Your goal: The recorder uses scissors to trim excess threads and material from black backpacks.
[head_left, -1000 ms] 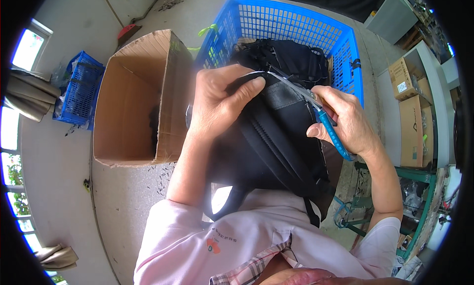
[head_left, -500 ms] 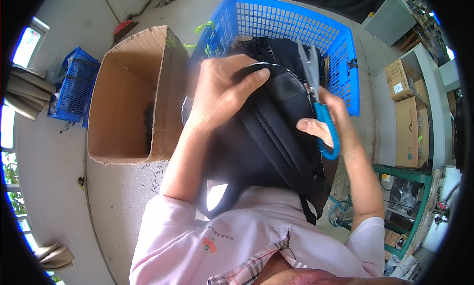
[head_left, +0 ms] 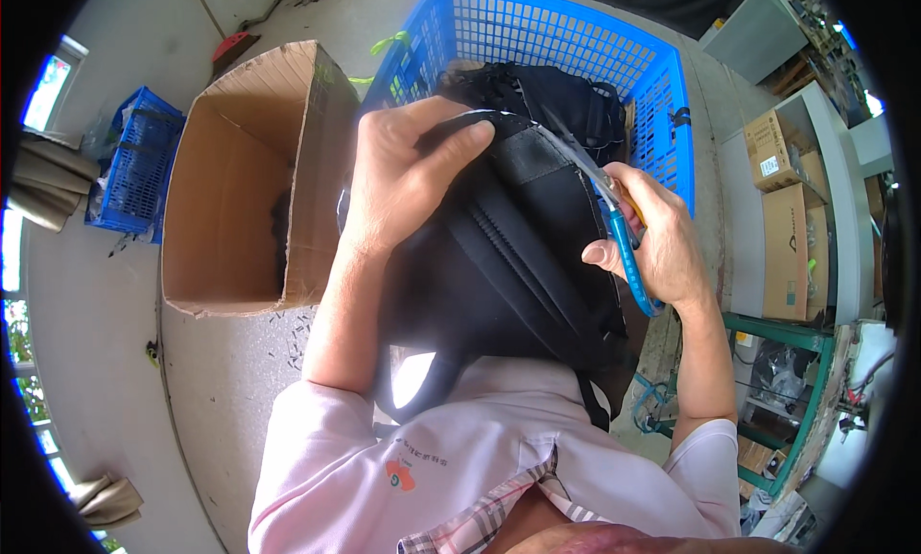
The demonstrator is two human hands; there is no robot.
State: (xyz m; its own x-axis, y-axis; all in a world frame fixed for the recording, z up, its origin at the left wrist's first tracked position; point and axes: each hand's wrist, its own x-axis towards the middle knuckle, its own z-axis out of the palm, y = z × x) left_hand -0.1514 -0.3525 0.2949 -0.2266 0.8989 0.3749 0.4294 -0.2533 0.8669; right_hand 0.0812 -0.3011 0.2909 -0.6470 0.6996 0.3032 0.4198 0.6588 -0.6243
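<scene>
Hands: the left hand [head_left: 408,175] is clamped over the top edge of a black backpack [head_left: 518,257], fingers curled across the seam; the right hand [head_left: 662,242] is closed around blue-handled scissors [head_left: 614,223].
Backpack: it is held up against the person's chest, strap side toward the camera, above the floor and just in front of the blue basket [head_left: 662,84].
Scissors: the blades are laid along the upper right edge of the backpack, tips pointing toward the left hand's fingertips; whether a thread is caught between them cannot be told.
Step in hand: trimming at the top seam is judged to be under way.
How it is done well: the fabric should be kept taut by the left hand, only the blade tips should be used, and the fingertips should be kept clear of the cutting line; the seam itself should not be nicked.
Basket: more black bags [head_left: 566,98] are lying inside it.
Cardboard box [head_left: 245,170]: it stands open on the floor at the left, with a dark item at its bottom.
Further out: a smaller blue crate [head_left: 129,165] stands toward the left edge of the floor, and brown cartons [head_left: 791,209] are stacked on shelving at the right.
</scene>
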